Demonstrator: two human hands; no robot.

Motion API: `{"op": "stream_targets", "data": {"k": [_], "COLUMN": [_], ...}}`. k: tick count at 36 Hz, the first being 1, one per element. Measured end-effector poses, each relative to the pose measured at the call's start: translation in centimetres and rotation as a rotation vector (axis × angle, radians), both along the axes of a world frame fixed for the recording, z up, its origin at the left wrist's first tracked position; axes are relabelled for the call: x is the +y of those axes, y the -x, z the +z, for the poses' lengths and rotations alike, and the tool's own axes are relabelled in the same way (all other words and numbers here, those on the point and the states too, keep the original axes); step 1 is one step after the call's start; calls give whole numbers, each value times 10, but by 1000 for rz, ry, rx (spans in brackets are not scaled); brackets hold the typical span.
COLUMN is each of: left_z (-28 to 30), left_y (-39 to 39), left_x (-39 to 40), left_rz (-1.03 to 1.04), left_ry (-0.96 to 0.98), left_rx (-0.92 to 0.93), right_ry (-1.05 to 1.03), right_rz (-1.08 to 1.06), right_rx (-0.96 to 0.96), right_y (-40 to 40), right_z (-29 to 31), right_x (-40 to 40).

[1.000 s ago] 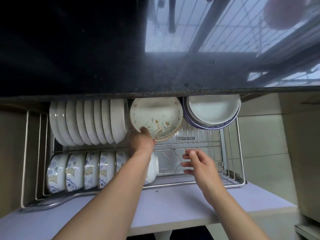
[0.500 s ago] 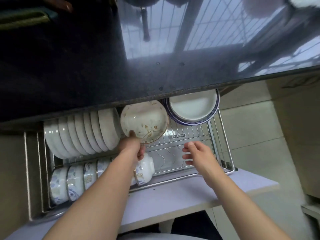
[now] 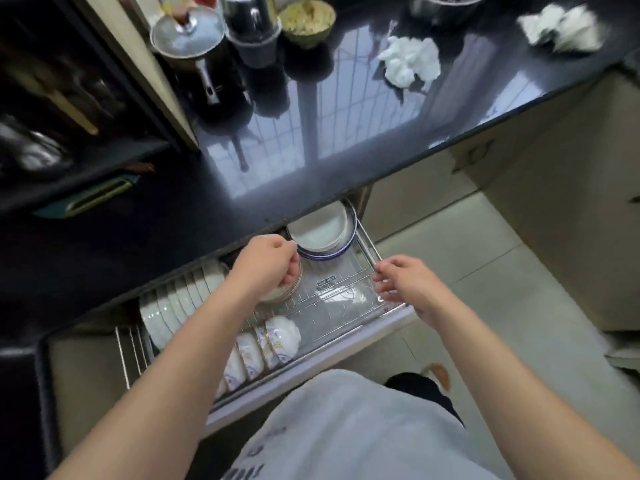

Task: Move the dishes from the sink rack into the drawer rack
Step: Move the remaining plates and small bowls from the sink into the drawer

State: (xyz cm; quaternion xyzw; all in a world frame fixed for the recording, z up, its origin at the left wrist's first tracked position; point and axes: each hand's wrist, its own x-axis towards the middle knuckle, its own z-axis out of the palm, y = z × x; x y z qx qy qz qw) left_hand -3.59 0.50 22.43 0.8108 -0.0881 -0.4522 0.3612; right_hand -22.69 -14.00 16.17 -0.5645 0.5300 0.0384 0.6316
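The wire drawer rack [image 3: 334, 294] is pulled out below the black countertop [image 3: 311, 140]. A floral plate [image 3: 289, 291] stands in its back row, mostly hidden under my left hand [image 3: 266, 265], whose curled fingers grip the plate's rim. My right hand [image 3: 405, 282] hovers with relaxed fingers over the rack's right rail and holds nothing. Blue-rimmed plates [image 3: 322, 233] stand to the right of the floral plate. White plates [image 3: 173, 306] fill the left, and small patterned bowls [image 3: 266, 344] line the front row.
On the countertop stand a lidded pot [image 3: 187, 39], a metal cup [image 3: 252, 22], a bowl of food [image 3: 306, 19] and crumpled tissues [image 3: 410, 60]. A dark, blurred recess with utensils [image 3: 52, 112] lies at the upper left. Tiled floor [image 3: 485, 258] is on the right.
The view has lifted and pulled back, so the countertop now shows. My left hand has shifted up over the floral plate. My right hand has moved to the rack's right rail.
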Motion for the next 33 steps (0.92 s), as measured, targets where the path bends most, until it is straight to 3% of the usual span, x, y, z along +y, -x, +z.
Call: {"op": "stream_targets", "data": {"k": [4,10,15,21,28,33], "left_z": [51,109,147,170,169,155], "left_y": [30,122,252,375,448,473], "left_x": [-44,-141,-249,-349,-440,-494], "left_rz": [-162,-351,-618,-909,-1077,-1139], "left_ry": [83,246,324,404,401,396], "left_rx": [-194,-314,-428,-505,-594,-529], "right_ry": [113,329,498,620,634,566], "right_rz": [11,100,23,-290,-459,-530], "right_rx": [-79,-104,-14,100,173,212], "right_y": [17,95,246,406,517,552], "right_z": [48,117,168,215,221,202], "right_x": [-36,-98,-181,-250,-296,-328]}}
